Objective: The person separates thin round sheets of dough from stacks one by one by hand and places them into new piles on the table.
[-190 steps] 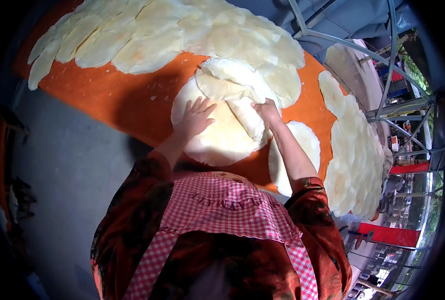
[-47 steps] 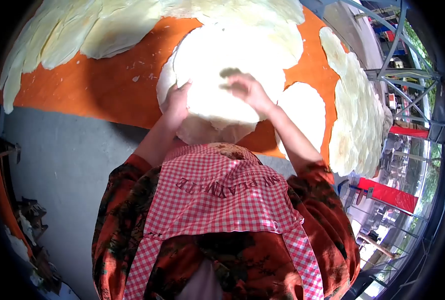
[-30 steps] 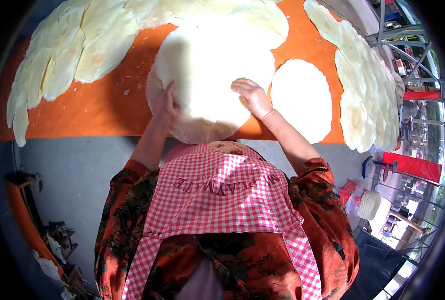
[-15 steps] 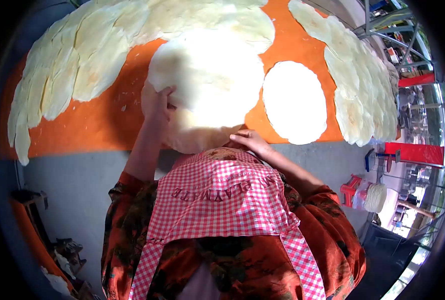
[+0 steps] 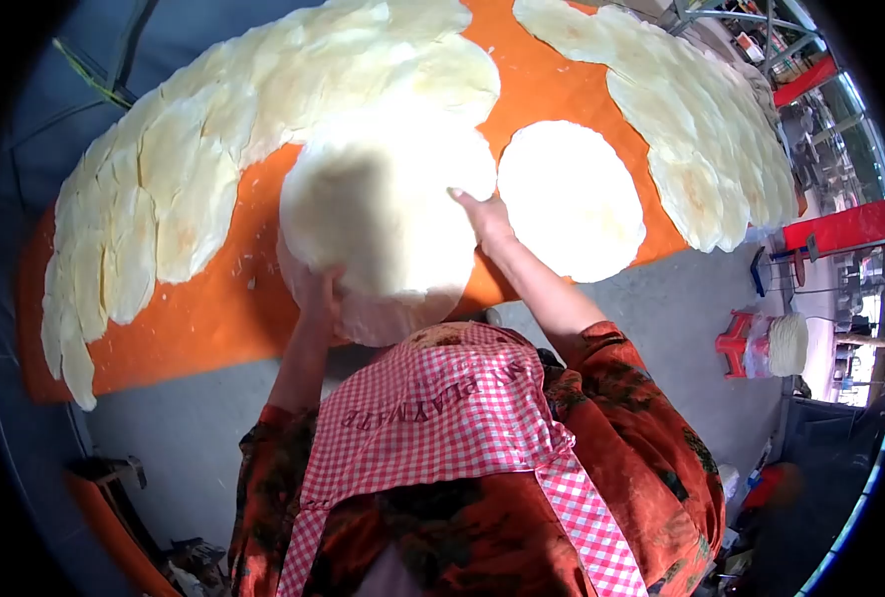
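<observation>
A round, thin flatbread (image 5: 402,214) lies in bright light in front of me, on top of another flatbread (image 5: 393,316) whose lower edge shows beneath it. At the left lower edge, my left hand (image 5: 321,297) is closed on the top flatbread, its fingers partly hidden and a little blurred. On the opposite side, my right hand (image 5: 486,221) grips the right edge with the thumb on top; its other fingers are mostly hidden. A separate round flatbread (image 5: 572,204) lies flat just right of my right hand.
Overlapping flatbreads (image 5: 194,179) cover the left and far parts of the orange table (image 5: 203,323); more overlapping ones (image 5: 701,149) lie at the right. A red stool (image 5: 735,343) stands on the grey floor at the right, beside a pale round bundle (image 5: 787,345).
My right hand has moved from the near edge up to the right edge of the top flatbread. My left hand is lower, nearer my body. The view has shifted and turned slightly.
</observation>
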Demonstrator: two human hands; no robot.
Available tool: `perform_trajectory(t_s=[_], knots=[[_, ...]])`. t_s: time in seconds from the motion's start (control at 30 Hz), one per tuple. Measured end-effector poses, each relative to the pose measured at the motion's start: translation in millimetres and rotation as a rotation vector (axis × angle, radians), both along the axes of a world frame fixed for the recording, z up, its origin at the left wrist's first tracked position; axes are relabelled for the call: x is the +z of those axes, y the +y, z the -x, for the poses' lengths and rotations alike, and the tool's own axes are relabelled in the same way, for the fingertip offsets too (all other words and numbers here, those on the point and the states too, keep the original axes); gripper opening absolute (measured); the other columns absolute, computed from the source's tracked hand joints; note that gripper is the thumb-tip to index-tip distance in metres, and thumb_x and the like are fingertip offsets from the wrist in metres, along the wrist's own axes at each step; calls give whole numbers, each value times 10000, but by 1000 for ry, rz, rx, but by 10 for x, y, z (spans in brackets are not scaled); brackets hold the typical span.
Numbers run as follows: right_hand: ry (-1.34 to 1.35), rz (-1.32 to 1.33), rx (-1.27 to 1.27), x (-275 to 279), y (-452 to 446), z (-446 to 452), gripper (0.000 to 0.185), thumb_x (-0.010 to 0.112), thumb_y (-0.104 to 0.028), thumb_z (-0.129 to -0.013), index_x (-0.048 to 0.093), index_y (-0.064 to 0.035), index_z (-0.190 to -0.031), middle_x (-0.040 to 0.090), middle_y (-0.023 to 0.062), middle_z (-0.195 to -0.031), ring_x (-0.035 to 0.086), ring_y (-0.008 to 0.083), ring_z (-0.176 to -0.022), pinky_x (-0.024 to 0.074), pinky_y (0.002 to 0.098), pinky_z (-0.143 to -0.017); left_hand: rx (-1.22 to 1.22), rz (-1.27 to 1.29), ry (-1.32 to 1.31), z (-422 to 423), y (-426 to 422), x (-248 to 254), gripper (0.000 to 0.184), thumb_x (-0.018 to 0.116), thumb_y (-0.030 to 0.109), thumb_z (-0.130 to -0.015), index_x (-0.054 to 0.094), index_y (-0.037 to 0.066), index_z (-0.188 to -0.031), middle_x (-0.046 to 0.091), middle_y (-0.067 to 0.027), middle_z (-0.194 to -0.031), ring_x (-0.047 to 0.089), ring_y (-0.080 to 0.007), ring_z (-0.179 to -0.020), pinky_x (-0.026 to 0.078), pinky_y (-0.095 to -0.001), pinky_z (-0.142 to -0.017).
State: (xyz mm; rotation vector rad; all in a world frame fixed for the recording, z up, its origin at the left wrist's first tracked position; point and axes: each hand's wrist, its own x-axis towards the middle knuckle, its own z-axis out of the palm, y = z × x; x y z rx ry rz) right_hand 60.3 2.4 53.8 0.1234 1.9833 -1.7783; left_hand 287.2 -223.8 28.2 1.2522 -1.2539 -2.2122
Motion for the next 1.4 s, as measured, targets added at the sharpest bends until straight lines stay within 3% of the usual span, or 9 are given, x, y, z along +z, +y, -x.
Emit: perform_trajectory(t_s=[0.1,0.13,0.23,0.33,0.5,0.77,0.97,1.17,1.4], knots=[[388,-284,0,-13,-82,-89,616,744,-122,-740,427,131,-1204,602,238,-1112,617,297,-988,510,344,-836,7,-118,29,19,54,159,569,654,60,-769,432,78,-1293,537,-84,-1109,551,-284,-980,496,-414,-794],[230,-199,-27,108,-64,-132,564,724,-59,-739,432,117,-1187,609,217,-1102,612,293,-984,502,336,-843,7,-183,81,18,59,190,564,652,85,-785,426,73,-1302,534,-91,-1138,544,-303,-1037,501,-441,-858],[229,223,-18,326,39,-254,565,640,32,-778,427,37,-1302,603,182,-1150,582,249,-1045,467,338,-915,18,-370,294,37,-109,336,470,615,215,-852,471,66,-1274,564,-82,-1145,546,-290,-1065,488,-438,-889],[-37,179,38,367,223,-267,528,603,61,-794,446,30,-1296,604,166,-1147,569,235,-1056,461,339,-919,27,-308,229,47,-203,438,426,584,276,-878,523,47,-1233,592,-88,-1151,557,-264,-1076,479,-418,-912],[108,181,83,106,145,-60,475,583,58,-801,492,27,-1266,615,113,-1120,559,208,-1040,455,315,-913,-197,-365,137,179,-933,-303,404,580,258,-872,557,-1,-1182,605,-121,-1154,574,-242,-1073,470,-397,-935],[219,358,-87,1960,1183,397,536,594,53,-761,445,40,-1276,602,137,-1141,582,216,-1032,482,340,-906,-301,-71,280,1037,413,1510,419,593,199,-850,529,-26,-1198,599,-162,-1129,590,-296,-1026,492,-392,-880],[335,316,-159,1585,2749,917,553,609,35,-792,425,13,-1313,584,139,-1199,581,264,-1086,466,370,-955,-428,-368,351,1964,1458,1053,251,621,36,-831,592,50,-1080,632,-70,-1039,591,-236,-972,512,-362,-818],[-58,82,-309,13,3600,1139,539,612,90,-769,462,44,-1285,609,159,-1155,611,268,-1023,491,370,-904,-490,-259,95,2362,2229,-77,353,578,58,-858,493,84,-1200,566,-73,-1114,586,-246,-956,523,-414,-823],[46,114,-282,103,3674,1236,479,608,74,-764,499,71,-1231,624,162,-1108,622,252,-964,492,359,-858,-487,-120,-76,2388,2303,9,404,547,47,-855,459,96,-1247,586,-85,-1071,602,-251,-925,539,-419,-790]])
